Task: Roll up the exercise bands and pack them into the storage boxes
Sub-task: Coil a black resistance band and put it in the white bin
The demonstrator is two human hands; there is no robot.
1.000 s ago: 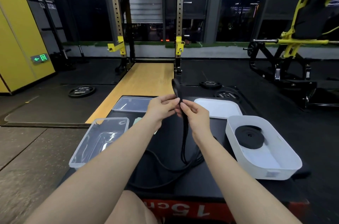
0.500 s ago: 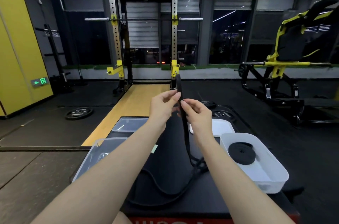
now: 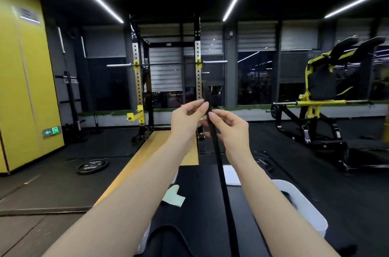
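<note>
Squat rack (image 3: 168, 88) behind; weight plate (image 3: 92, 166) on floor.

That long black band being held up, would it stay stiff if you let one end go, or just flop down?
Probably flop. The black band hangs straight down from both hands and lies in a loose curve on the black surface below, so it seems limp. It looks thin and flat, so likely light. Pinched between fingertips alone, it seems easy to grip.
</note>
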